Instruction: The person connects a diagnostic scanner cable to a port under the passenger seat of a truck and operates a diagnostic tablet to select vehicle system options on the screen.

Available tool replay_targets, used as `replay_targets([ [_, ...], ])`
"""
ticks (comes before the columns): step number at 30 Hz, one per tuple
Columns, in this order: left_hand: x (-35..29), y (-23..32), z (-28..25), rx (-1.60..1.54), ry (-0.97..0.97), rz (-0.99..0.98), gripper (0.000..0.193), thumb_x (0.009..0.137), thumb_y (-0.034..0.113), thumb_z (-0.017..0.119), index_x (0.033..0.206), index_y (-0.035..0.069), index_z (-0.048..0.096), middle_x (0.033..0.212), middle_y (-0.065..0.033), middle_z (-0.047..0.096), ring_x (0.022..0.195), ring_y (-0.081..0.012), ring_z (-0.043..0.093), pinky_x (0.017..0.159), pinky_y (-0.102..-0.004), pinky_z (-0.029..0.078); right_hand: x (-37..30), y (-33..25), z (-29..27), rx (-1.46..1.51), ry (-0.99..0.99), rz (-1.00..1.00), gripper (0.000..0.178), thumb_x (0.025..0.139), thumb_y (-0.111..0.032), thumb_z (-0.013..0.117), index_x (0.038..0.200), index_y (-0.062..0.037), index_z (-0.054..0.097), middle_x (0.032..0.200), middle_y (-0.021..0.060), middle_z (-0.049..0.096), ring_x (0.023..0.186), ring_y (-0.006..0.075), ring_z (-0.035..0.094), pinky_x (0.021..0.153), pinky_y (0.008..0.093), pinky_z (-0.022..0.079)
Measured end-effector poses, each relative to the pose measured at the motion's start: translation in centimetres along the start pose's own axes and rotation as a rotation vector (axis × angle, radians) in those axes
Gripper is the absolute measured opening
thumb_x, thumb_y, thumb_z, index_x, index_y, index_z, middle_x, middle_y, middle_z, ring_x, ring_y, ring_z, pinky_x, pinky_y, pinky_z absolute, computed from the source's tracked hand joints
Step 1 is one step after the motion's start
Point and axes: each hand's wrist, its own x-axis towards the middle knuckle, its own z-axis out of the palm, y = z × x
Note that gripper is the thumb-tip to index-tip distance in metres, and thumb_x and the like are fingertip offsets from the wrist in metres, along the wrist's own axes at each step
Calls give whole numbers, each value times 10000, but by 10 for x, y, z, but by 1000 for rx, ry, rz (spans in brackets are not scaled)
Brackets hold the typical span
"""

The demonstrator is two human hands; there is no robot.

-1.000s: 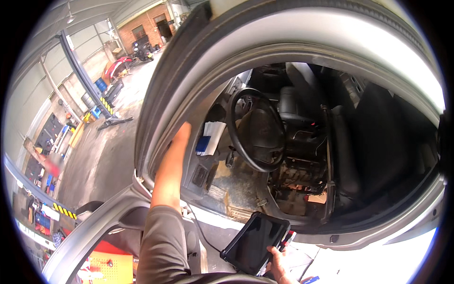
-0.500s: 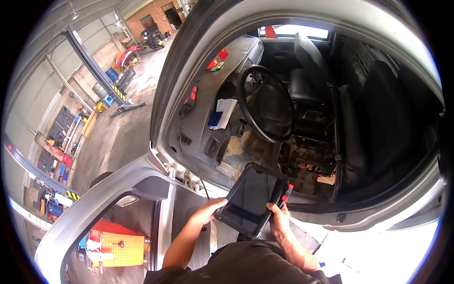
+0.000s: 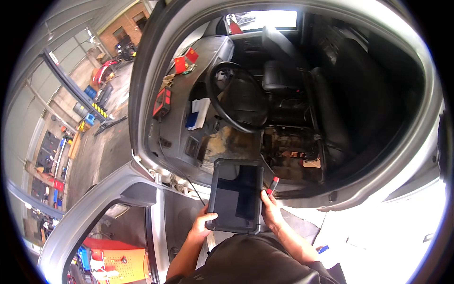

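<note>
A black rugged tablet [image 3: 226, 204] with a dark screen is held in front of me, at the sill of a vehicle's open doorway. My left hand [image 3: 202, 223] grips its lower left edge, the thumb lying over the frame. On the other side, my right hand [image 3: 271, 212] is closed around the tablet's right edge. A small red-and-black device [image 3: 273, 185] juts up beside the right fingers. I cannot tell whether it is in that hand or fixed to the tablet. A dark cable [image 3: 195, 187] runs from the dashboard side down toward my left hand.
Beyond the tablet are a steering wheel [image 3: 239, 97], dark seats [image 3: 352, 90] and an exposed floor opening [image 3: 293, 154]. A red-and-black box [image 3: 162, 102] and papers [image 3: 201, 112] lie on the dashboard. The open door [image 3: 94, 208] stands at left, near an orange perforated panel [image 3: 125, 266].
The tablet has turned from a tilt to nearly upright and sits further left in the picture. My left hand is lower on its edge. The whole view has shifted.
</note>
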Motion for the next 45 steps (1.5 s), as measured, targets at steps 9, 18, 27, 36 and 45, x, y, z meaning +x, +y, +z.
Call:
replay_targets([
  [9, -11, -10, -9, 242, 49, 29, 613, 732, 80, 677, 1317, -25, 528, 1129, -87, 646, 1042, -206, 627, 951, -317, 480, -23, 0, 4, -35, -16, 41, 340, 956, -314, 698, 1204, -99, 611, 1075, -4, 665, 1003, 129, 626, 905, 300, 489],
  [18, -27, -28, 9, 286, 83, -18, 681, 708, 97, 668, 1353, -44, 500, 1118, -93, 645, 1012, -213, 634, 936, -302, 494, -33, 3, -14, 88, 12, 261, 454, 911, -236, 754, 1283, -39, 583, 1208, 91, 665, 1095, 210, 646, 949, 369, 537],
  [27, -22, -12, 46, 620, -75, 43, 676, 726, 83, 753, 1341, -24, 496, 1135, -52, 620, 1051, -138, 577, 945, -279, 440, 7, 5, -51, 242, 53, 123, 626, 905, -436, 726, 1363, -64, 518, 1286, 83, 615, 1180, 226, 584, 1043, 423, 465],
  [36, 3, -50, 53, 897, -8, 167, 562, 755, 150, 767, 1266, 15, 577, 1029, -70, 659, 953, -149, 589, 871, -311, 472, 38, -4, -94, 288, 13, 202, 787, 908, -623, 605, 1439, -62, 451, 1438, 133, 516, 1291, 302, 521, 1073, 491, 434],
  [45, 0, -52, 60, 691, 274, -25, 325, 876, 264, 776, 1054, 12, 672, 930, 4, 658, 844, -102, 594, 792, -283, 472, 46, -15, -61, 76, -14, 225, 766, 906, -658, 573, 1383, -60, 524, 1317, 112, 623, 1204, 256, 594, 1053, 440, 462],
])
